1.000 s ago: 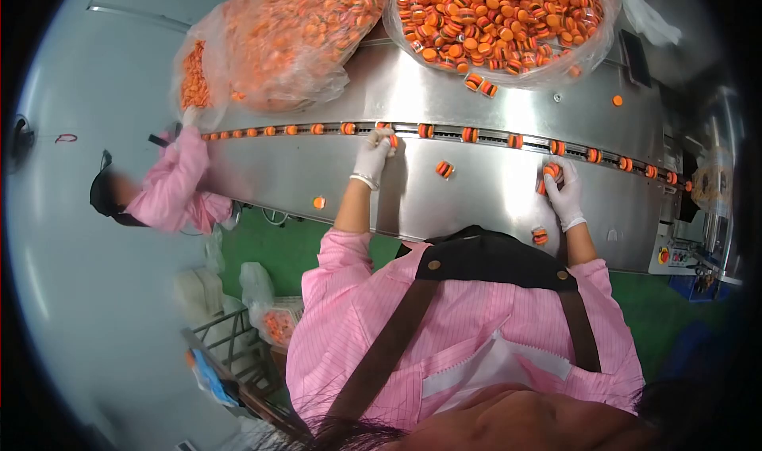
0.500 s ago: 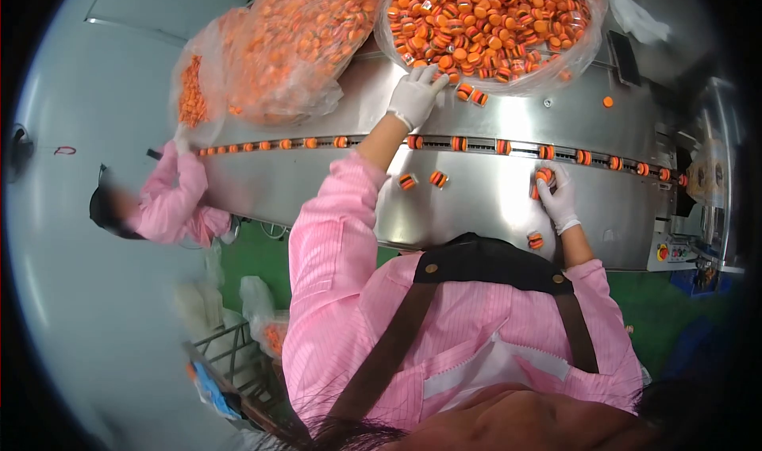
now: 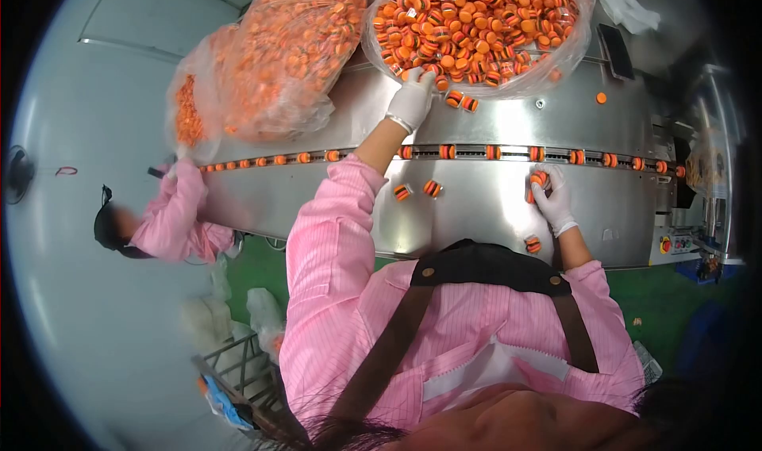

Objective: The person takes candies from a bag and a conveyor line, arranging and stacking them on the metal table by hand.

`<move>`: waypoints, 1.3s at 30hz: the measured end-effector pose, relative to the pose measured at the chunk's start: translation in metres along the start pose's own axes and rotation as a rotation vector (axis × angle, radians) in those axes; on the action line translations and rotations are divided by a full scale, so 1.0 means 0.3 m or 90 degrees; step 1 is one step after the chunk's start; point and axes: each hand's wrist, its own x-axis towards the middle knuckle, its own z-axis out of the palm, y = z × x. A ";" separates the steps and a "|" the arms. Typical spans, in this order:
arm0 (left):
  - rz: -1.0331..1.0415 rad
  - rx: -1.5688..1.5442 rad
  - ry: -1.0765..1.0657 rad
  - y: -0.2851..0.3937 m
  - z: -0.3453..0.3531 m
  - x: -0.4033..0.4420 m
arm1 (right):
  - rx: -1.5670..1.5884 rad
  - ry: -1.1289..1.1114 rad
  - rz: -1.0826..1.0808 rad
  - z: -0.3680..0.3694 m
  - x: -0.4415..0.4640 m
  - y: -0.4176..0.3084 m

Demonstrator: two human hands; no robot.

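My left hand, in a white glove, is at the near left edge of the clear bag of orange candies, with its fingers curled by an orange piece. My right hand, gloved too, is closed around orange layered candies just below the conveyor track. Along the track sits a spaced row of such candies. Two wrapped candies lie on the metal table between my hands, and one lies below my right hand. Two more are beside the bag.
A second large bag stands at the upper left. Beyond it a co-worker in pink reaches to a smaller bag. A dark flat object lies at the upper right; a machine with buttons is at the right end.
My left hand has gone from the track to the bag's edge, and one more loose candy lies on the near table. The candies on the track have shifted. My right hand has stayed below the track.
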 end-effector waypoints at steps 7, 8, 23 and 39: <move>-0.484 -0.683 -0.011 0.004 0.139 -0.139 | -0.012 0.005 -0.021 -0.003 0.002 -0.009; -0.485 -0.681 -0.011 0.003 0.136 -0.151 | -0.009 -0.004 -0.001 0.000 0.001 -0.013; -0.082 -0.076 0.194 0.005 -0.090 0.124 | -0.022 0.023 -0.067 0.003 0.008 -0.002; 0.020 0.002 0.101 -0.072 -0.076 0.334 | 0.018 0.026 -0.025 0.004 0.006 0.000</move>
